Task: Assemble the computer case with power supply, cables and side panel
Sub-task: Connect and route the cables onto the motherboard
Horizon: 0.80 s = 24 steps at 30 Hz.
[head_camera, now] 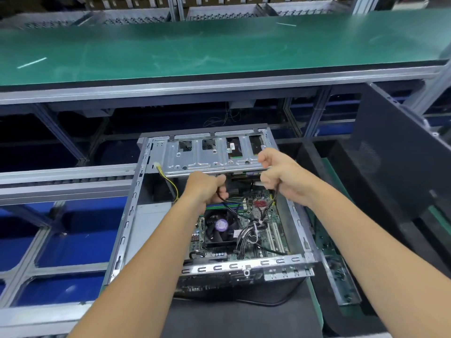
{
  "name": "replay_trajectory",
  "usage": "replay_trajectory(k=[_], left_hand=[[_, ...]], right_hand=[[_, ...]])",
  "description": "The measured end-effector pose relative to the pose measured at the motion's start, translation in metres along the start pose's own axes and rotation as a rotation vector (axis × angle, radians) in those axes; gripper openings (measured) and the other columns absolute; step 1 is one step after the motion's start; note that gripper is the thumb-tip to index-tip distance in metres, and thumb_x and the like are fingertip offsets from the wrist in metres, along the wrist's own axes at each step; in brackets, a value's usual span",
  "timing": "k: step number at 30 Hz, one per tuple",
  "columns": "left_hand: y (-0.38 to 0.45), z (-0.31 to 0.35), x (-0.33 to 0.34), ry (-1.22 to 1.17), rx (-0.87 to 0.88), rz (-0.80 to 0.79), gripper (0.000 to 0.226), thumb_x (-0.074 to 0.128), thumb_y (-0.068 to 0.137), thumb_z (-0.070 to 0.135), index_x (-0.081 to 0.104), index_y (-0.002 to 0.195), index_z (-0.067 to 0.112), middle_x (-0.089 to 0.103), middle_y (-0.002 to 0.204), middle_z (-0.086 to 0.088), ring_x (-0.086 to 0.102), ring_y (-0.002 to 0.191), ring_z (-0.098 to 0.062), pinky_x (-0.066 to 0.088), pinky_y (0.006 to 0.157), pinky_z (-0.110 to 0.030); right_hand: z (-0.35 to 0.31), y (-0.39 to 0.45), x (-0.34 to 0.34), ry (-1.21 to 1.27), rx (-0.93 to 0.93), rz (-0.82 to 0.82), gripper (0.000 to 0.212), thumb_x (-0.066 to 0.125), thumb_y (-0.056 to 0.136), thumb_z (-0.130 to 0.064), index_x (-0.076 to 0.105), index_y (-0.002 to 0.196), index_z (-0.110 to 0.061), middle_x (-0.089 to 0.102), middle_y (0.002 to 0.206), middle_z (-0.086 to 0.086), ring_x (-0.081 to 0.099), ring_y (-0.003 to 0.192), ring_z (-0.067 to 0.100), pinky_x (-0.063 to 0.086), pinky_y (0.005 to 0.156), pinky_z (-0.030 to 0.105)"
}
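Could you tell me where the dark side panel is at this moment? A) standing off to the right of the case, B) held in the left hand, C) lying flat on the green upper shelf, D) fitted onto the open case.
A: the side panel stands tilted to the right of the computer case, whose interior is open, while the left hand and the right hand grip black cables inside.

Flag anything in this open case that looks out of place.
One loose end: a yellow-and-black cable with a white connector hangs unplugged over the open metal computer case's left rim. The dark side panel stands off to the right, not fitted.
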<state>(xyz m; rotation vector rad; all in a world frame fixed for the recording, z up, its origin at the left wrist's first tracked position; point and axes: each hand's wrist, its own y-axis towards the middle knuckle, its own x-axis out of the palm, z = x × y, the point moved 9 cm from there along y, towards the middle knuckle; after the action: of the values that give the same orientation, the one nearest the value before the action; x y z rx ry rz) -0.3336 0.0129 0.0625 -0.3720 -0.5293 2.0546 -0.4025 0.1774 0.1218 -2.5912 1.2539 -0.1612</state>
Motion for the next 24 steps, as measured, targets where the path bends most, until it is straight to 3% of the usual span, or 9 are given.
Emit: replay_trajectory(k=[4,7,10,13,15,19,22,24], left_hand=[[0.016,0.004,-0.001,0.512,0.114,0.034,0.021,0.061,0.093,0.014,0.06,0.079,-0.001,0.059,0.059,-0.007,0.053,0.036,-0.013,0.044,0.042,-0.022],[0.02,0.012,0.017,1.044,0.258,-0.023,0.023,0.054,0.092,0.014,0.049,0.072,0.004,0.054,0.068,-0.009,0.048,0.055,-0.021,0.037,0.048,-0.027],[0.023,0.006,0.036,1.369,0.38,-0.062,0.013,0.051,0.093,0.016,0.048,0.087,0.005,0.056,0.089,-0.014,0.055,0.078,-0.029,0.042,0.063,-0.033],[0.03,-0.008,0.052,1.614,0.484,-0.105,0.024,0.05,0.095,0.024,0.061,0.109,0.007,0.062,0.111,-0.014,0.058,0.101,-0.033,0.043,0.08,-0.038],[0.036,-0.01,0.057,1.612,0.499,-0.104,0.025,0.05,0.095,0.025,0.063,0.111,0.011,0.065,0.111,-0.01,0.06,0.101,-0.031,0.044,0.085,-0.038],[0.049,-0.01,0.054,1.47,0.436,-0.101,0.022,0.054,0.095,0.023,0.056,0.105,0.004,0.064,0.11,-0.015,0.059,0.102,-0.033,0.048,0.086,-0.042],[0.06,-0.012,0.048,1.422,0.366,-0.098,0.018,0.046,0.096,0.017,0.046,0.083,0.005,0.063,0.104,-0.019,0.053,0.083,-0.03,0.043,0.074,-0.035],[0.068,-0.013,0.043,1.458,0.28,-0.095,0.02,0.042,0.097,0.016,0.052,0.084,0.005,0.062,0.098,-0.016,0.05,0.078,-0.028,0.042,0.071,-0.033]], right_hand=[[0.002,-0.002,-0.007,-0.046,0.004,-0.056,0.047,0.036,0.081,0.029,0.046,0.089,-0.016,0.034,0.089,0.003,0.036,0.059,0.011,0.033,0.052,0.018],[0.002,-0.003,-0.016,-0.114,-0.031,0.032,0.038,0.056,0.084,0.023,0.052,0.09,-0.014,0.048,0.099,0.007,0.056,0.077,0.018,0.04,0.052,0.011],[0.004,-0.002,-0.029,-0.225,-0.073,0.169,0.029,0.077,0.079,0.005,0.059,0.086,-0.016,0.06,0.095,0.005,0.06,0.077,0.015,0.044,0.059,0.015],[0.006,-0.003,-0.039,-0.301,-0.11,0.262,0.028,0.084,0.075,-0.004,0.061,0.083,-0.018,0.065,0.093,0.004,0.059,0.074,0.015,0.05,0.073,0.029],[0.005,-0.004,-0.042,-0.34,-0.144,0.297,0.027,0.083,0.076,-0.006,0.061,0.084,-0.019,0.066,0.092,0.003,0.061,0.072,0.014,0.052,0.077,0.031],[0.004,-0.005,-0.041,-0.356,-0.188,0.329,0.025,0.079,0.079,-0.002,0.059,0.085,-0.015,0.063,0.087,0.0,0.056,0.053,0.007,0.051,0.066,0.025],[0.004,-0.004,-0.04,-0.382,-0.211,0.336,0.024,0.077,0.081,-0.002,0.057,0.085,-0.015,0.061,0.081,0.001,0.054,0.052,0.011,0.05,0.063,0.027],[0.003,-0.002,-0.04,-0.395,-0.223,0.334,0.025,0.077,0.08,-0.004,0.056,0.084,-0.016,0.061,0.075,0.009,0.053,0.057,0.019,0.048,0.061,0.028]])
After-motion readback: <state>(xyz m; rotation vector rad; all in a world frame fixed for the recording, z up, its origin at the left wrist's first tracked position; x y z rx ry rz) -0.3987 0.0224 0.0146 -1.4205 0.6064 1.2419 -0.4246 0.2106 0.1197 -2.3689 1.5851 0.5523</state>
